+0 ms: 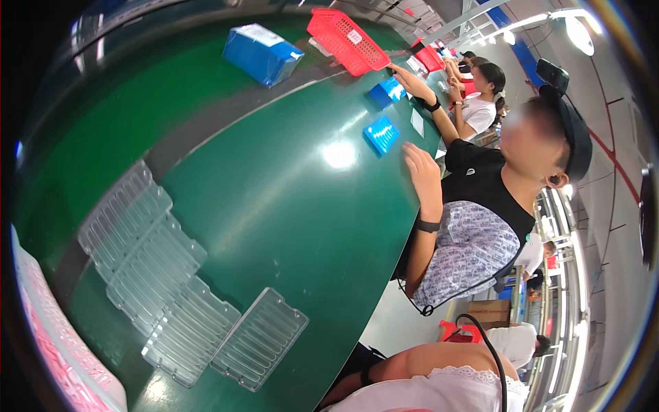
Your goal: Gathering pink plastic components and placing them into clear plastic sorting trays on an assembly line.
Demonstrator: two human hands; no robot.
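Neither of my hands shows. At the lower edge, a bare arm (419, 360) with a white lace-edged sleeve (446, 391) and a dark wristband reaches toward the table edge. It appears to be mine, and its hand is out of view. Nearest to it on the green table (302, 254) lies a clear ribbed plastic tray (261, 340). Several similar clear trays (154, 275) lie in an overlapping row beside it, reaching up and left across a dark strip. No tray is touched by a hand.
A co-worker in a black cap (575, 130) sits along the table, hands near a blue ribbed piece (382, 136) and a small blue box (388, 92). Beyond stand a red basket (348, 42) and a larger blue box (262, 55). A pink container (58, 343) borders the left edge.
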